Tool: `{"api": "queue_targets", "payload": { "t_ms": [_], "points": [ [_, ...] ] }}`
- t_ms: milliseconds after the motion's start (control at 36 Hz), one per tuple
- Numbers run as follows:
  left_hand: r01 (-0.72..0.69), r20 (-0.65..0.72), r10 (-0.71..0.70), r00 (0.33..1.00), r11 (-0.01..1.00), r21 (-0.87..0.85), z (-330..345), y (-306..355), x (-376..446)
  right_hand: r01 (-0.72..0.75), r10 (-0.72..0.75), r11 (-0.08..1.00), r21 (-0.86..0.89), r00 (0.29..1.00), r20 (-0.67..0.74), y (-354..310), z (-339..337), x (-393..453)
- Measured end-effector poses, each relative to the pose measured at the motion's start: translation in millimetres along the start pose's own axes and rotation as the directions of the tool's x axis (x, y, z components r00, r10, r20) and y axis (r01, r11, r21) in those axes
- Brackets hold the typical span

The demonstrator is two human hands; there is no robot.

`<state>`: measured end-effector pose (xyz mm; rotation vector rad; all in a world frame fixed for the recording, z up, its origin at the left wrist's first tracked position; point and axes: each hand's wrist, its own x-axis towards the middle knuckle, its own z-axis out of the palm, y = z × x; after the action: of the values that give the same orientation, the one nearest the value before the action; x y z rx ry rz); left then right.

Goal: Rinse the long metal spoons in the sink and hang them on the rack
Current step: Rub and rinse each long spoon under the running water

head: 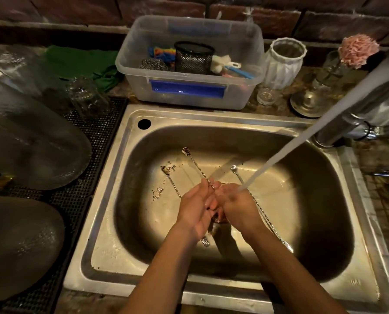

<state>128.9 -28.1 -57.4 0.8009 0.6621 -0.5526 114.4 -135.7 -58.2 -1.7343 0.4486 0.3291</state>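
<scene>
I see my left hand [197, 209] and right hand [236, 206] pressed around one twisted spoon [194, 162] (bowl toward 11 o'clock) under the water stream [279, 155] over the sink [347, 177]; finger closure unclear.

Two bare forearms are seen, with no sleeves reaching into view. No watch, bracelet or glove is worn on the left hand [194, 206] or the right hand [236, 203]. No rings can be made out on the fingers [211, 203], which are wet and glossy.
</scene>
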Motion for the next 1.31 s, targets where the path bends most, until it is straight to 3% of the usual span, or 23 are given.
{"api": "queue_targets", "payload": {
  "t_ms": [528, 889, 1306],
  "points": [
    [-0.05, 0.047, 0.049, 0.998, 0.999, 0.019, 12, -7, -14, -0.078, 0.08, 0.997, -0.027, 0.995, 0.055, -8, -32, -28],
    [-0.025, 0.023, 0.029, 0.999, 0.987, -0.157, 20, -13, -21, -0.133, 0.134, 0.99, -0.04, 0.99, 0.045, -4, -59, -51],
    [-0.019, 0.021, 0.021, 1.0, 0.996, -0.088, 35, -20, -36, -0.155, 0.161, 0.983, -0.094, 0.985, 0.066, -5, -84, -78]
  ]
}}
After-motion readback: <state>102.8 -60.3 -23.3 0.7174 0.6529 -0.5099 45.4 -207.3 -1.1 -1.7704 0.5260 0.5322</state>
